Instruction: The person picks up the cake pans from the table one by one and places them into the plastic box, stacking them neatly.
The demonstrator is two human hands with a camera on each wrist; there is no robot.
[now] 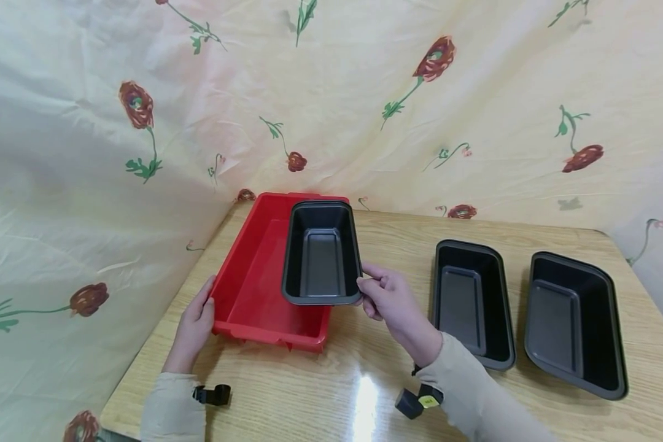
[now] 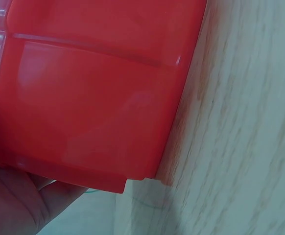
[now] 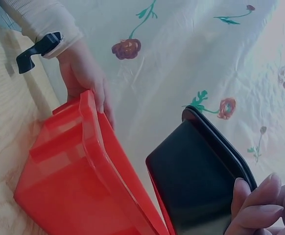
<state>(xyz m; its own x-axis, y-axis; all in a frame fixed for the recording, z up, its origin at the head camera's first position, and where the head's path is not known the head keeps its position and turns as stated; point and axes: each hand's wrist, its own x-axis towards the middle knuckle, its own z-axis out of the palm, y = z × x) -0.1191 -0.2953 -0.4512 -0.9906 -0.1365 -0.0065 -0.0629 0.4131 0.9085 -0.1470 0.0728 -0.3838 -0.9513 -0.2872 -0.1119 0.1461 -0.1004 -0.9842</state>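
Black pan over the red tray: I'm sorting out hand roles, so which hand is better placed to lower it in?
The right hand, most likely: it grips the black pan by its rim, over the red tray. The left hand is holding the tray's near left corner.

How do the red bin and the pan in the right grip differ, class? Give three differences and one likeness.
Colour: the bin is red, the pan black.
Size: the bin is larger, the pan smaller.
Hold: the left grip holds the bin at its rim; the right grip pinches the pan's edge.
Shared: both are open-topped and roughly rectangular.
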